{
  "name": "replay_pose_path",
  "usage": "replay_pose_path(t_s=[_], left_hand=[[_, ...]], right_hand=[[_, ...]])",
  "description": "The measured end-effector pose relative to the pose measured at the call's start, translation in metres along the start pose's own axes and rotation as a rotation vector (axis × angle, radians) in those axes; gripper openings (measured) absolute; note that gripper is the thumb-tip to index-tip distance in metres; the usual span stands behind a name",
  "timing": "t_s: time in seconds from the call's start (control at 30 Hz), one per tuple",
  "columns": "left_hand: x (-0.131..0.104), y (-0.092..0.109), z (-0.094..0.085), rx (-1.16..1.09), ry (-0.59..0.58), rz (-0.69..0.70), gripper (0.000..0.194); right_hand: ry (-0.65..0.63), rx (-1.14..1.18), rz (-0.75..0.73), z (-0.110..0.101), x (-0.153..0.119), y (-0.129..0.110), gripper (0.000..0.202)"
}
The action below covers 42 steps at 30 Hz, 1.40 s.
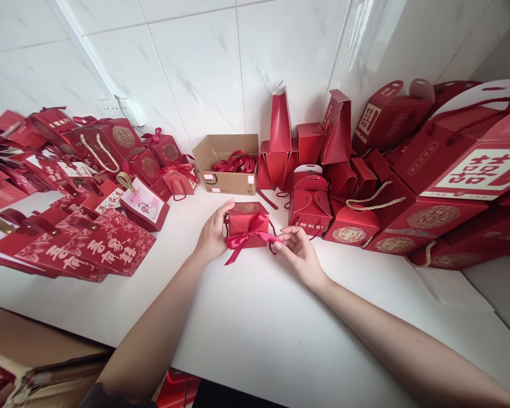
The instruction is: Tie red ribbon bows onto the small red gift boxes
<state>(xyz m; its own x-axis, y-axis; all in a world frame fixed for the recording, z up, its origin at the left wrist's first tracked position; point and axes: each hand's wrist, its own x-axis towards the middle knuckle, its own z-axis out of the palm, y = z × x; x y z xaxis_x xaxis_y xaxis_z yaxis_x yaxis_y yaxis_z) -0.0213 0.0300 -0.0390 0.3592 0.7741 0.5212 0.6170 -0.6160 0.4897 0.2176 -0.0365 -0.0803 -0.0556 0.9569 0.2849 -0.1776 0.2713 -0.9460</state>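
Observation:
A small red gift box (238,224) with a round gold emblem on top stands upright on the white table (255,317). Across its front, a dark pink satin ribbon (258,228) is tied in a bow, one tail hanging at the lower left. My left hand (212,233) grips the box's left side, its fingertips partly hidden behind the edge. To the right, my right hand (301,252) pinches the ribbon's right part between thumb and fingers. Dark red cord handles (273,231) show at the box's sides.
An open cardboard box (232,185) holding red ribbons stands behind. Red gift boxes (308,198) are stacked at the right, and more red bags (123,241) and boxes crowd the left. A tiled wall (195,68) closes the back. A brown carton (34,334) sits below the table's left edge.

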Motion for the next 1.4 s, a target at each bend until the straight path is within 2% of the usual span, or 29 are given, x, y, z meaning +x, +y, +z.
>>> replay_pose_path(t_s=[0.2,0.37,0.63,0.83,0.9,1.0,1.1,1.17,1.3,1.4], left_hand=[[0.003,-0.002,-0.003,0.04,-0.015,0.038,0.08],[0.002,-0.004,0.001,-0.005,0.003,-0.058,0.08],[-0.002,-0.005,0.023,-0.372,0.058,-0.257,0.072],[0.001,-0.004,0.033,-0.74,0.036,-0.509,0.067],[0.003,-0.004,0.033,-0.869,0.004,-0.553,0.068],[0.003,0.0,0.032,-1.003,-0.039,-0.609,0.065],[0.0,0.01,0.031,-1.006,-0.083,-0.627,0.067],[-0.002,0.019,0.029,-0.995,-0.143,-0.627,0.07],[0.0,0.033,0.026,-1.048,-0.256,-0.638,0.073],[0.002,0.031,0.028,-1.082,-0.292,-0.608,0.053]], right_hand=[[0.081,-0.044,-0.069,0.0,-0.003,-0.006,0.026],[0.06,-0.182,-0.121,0.004,-0.012,-0.009,0.015],[0.027,-0.112,-0.013,-0.002,-0.003,0.002,0.019],[-0.03,-0.21,0.026,-0.007,0.0,0.007,0.016],[-0.035,-0.278,0.06,-0.008,0.001,0.009,0.025],[-0.061,-0.362,0.043,-0.01,0.003,0.011,0.054],[-0.121,-0.359,-0.032,-0.012,0.003,0.01,0.088],[-0.176,-0.307,-0.024,-0.013,0.003,0.008,0.102],[-0.236,-0.22,0.048,-0.016,0.002,0.002,0.108],[-0.206,-0.247,0.032,-0.019,0.004,0.003,0.106]])
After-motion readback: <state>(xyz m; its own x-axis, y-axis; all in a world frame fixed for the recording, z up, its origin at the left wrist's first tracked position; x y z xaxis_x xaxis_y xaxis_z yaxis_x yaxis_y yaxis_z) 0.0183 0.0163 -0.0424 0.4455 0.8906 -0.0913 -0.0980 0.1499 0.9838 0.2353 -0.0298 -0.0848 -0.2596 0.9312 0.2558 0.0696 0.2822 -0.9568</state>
